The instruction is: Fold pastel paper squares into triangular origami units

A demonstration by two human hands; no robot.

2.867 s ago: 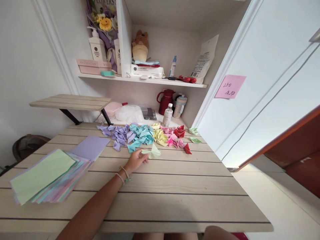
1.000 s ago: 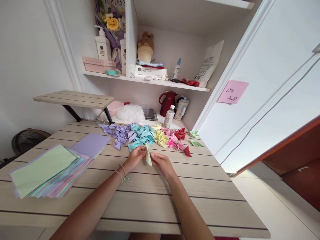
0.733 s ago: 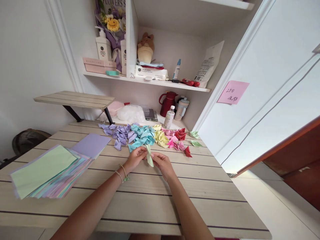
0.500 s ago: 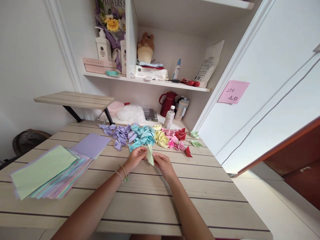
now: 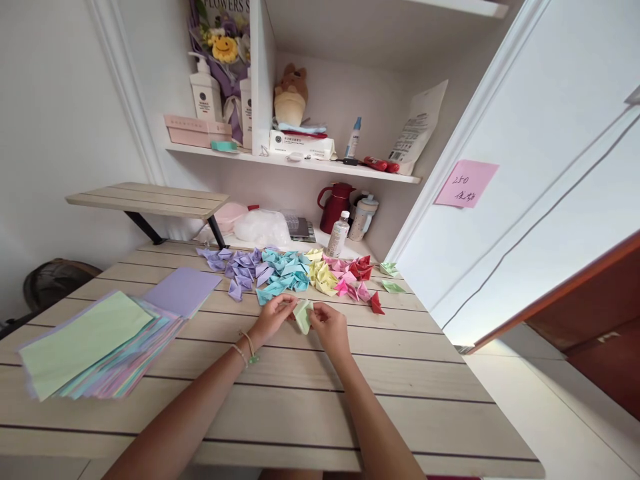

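A small folded piece of pale green paper [image 5: 303,317] is held up between my two hands, above the middle of the table. My left hand [image 5: 274,316] pinches its left edge with thumb and fingers. On the other side, my right hand [image 5: 329,328] grips the right edge, its fingers curled. Just beyond my hands lie several folded paper boats in colour groups: purple ones [image 5: 244,268], blue ones [image 5: 286,270], yellow ones [image 5: 323,277], pink ones [image 5: 345,285] and red ones [image 5: 361,268]. Two green boats [image 5: 393,287] rest farther right.
At the left a fanned stack of coloured paper [image 5: 90,340] lies beside a purple sheet [image 5: 184,292]. A small raised wooden stand [image 5: 150,200] is at the back left. Behind the boats are a clear bottle [image 5: 339,235], a red jug [image 5: 336,207] and a plastic bag [image 5: 261,228].
The green paper has turned from a narrow, nearly edge-on strip to a wider diamond-like face. My right hand has shifted slightly right and its fingers are more curled.
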